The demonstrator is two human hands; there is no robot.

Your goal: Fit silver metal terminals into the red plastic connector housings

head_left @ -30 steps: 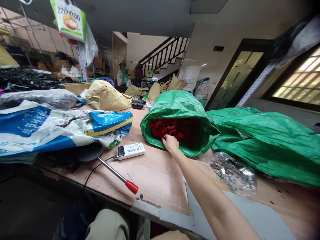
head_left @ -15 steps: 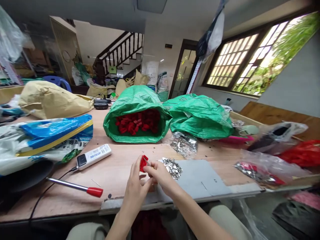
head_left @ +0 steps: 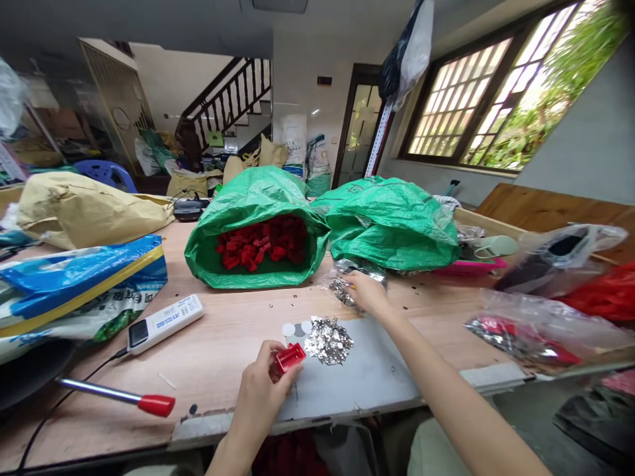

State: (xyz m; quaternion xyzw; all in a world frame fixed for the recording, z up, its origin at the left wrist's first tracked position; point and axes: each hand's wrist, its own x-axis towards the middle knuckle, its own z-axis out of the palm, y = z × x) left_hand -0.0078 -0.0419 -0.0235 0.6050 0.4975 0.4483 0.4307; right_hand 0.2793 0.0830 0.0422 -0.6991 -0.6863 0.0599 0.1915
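Note:
My left hand [head_left: 262, 378] is closed around a small red plastic case [head_left: 292, 357], its open hollow side turned up. It is just left of a pile of small shiny metal pieces [head_left: 329, 342] on a grey sheet [head_left: 357, 383]. Farther back, my right hand [head_left: 366, 291] is at the clear plastic bag [head_left: 342, 292] of similar metal pieces. Its fingers are pinched together, with a bit of something yellowish at their tips that is too small to name. A green woven sack [head_left: 253, 283] lies with its mouth toward me, holding many red plastic pieces [head_left: 262, 244].
Another green sack [head_left: 397, 231] lies to the right. At left are a white device with a cable [head_left: 166, 322], a metal rod with a red grip [head_left: 156, 404] and a blue-white bag [head_left: 84, 277]. A clear bag of parts [head_left: 520, 337] lies right.
My hands have parted. The right one has moved from the red case forward and right to the bag of metal pieces; the left still holds the case, now lower. The view has shifted slightly.

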